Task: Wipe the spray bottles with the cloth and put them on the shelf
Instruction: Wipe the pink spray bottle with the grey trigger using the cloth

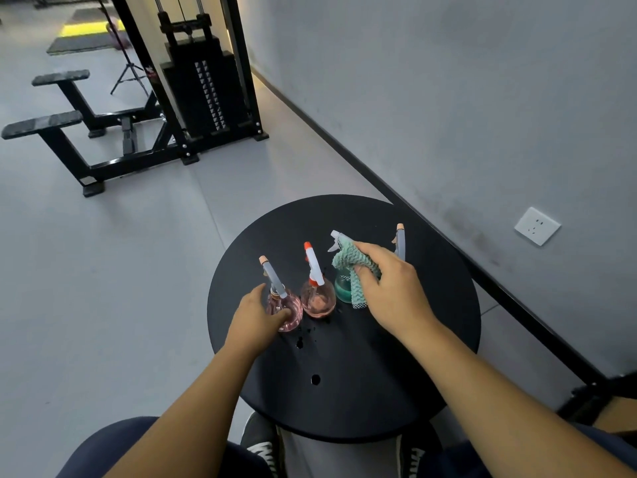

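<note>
Reaching across a round black table, the left hand curls round the leftmost pink spray bottle, its neck tilting up and away. The right hand pinches a green cloth over the teal bottle, third in the row.

A gym: black weight-stack machine with padded footrests, exercise mats on grey floor, plain grey wall with socket.
</note>
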`<state>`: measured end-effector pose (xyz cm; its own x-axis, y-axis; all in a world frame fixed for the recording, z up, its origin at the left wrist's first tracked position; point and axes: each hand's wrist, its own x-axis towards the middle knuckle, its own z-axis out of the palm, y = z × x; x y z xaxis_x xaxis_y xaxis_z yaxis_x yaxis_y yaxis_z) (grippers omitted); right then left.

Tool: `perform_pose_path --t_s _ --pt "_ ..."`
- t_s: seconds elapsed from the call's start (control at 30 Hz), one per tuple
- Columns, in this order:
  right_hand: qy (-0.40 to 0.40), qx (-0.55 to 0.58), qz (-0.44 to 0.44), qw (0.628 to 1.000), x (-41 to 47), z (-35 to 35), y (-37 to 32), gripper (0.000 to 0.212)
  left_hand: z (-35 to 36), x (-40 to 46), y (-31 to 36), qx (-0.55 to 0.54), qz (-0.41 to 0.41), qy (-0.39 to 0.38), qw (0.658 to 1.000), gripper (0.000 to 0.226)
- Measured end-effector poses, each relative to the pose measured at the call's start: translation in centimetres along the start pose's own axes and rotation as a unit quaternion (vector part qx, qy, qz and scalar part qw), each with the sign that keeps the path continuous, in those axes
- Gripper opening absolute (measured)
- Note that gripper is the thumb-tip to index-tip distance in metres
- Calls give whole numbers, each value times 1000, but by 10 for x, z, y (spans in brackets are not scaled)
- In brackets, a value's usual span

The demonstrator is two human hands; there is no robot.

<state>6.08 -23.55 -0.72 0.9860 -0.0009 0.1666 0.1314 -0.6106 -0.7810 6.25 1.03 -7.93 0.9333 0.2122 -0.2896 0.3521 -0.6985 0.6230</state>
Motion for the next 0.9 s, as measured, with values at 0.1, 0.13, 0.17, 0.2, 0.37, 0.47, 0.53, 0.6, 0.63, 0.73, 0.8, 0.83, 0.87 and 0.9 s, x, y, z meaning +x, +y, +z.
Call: perform_pose_path --t_s 0.1,0.13,0.17,0.2,0.37,0.47,0.53,0.6,0.63,0.73,0.8,0.83,0.87,0.9 --pt "-1 -1 -7 1000 1 1 -4 41 3 6 6 -30 -4 -5 1000 71" --pt "-1 -1 -6 1000 1 1 -5 41 5 8 6 -35 -3 -7 999 65" --pt "-1 -1 -3 1000 1 0 -6 41 7 10 6 -41 -3 -6 999 59" --pt "0 2 1 1000 1 0 -6 40 8 12 5 -50 -4 -4 999 53" --pt "8 22 20 1000 0 -4 -3 39 11 16 0 -80 -4 12 997 36" --pt "6 24 34 999 -2 -4 -2 39 8 13 -4 -90 -3 23 996 32" --pt "1 23 35 999 -3 -4 -1 39 3 9 -5 -96 0 25 995 29" --pt "0 20 33 999 -4 -3 -1 40 -4 6 -5 -99 11 26 995 26" --pt "-2 15 32 999 -5 -3 -1 40 -8 4 -4 -101 18 26 994 26" --pt "-4 -8 27 1000 -7 -4 -6 42 -24 -4 -1 -115 37 32 992 23" --pt "-1 -7 25 1000 -8 -5 -7 42 -36 -9 -1 -135 57 32 989 19" --pt "-1 -1 26 1000 -8 -5 -8 42 -42 -11 0 -148 66 29 986 18" --pt "-1 2 27 1000 -8 -6 -9 41 -49 -13 1 -166 72 22 983 17" --pt "-1 4 27 1000 -9 -6 -10 41 -55 -15 4 -190 77 13 979 17"
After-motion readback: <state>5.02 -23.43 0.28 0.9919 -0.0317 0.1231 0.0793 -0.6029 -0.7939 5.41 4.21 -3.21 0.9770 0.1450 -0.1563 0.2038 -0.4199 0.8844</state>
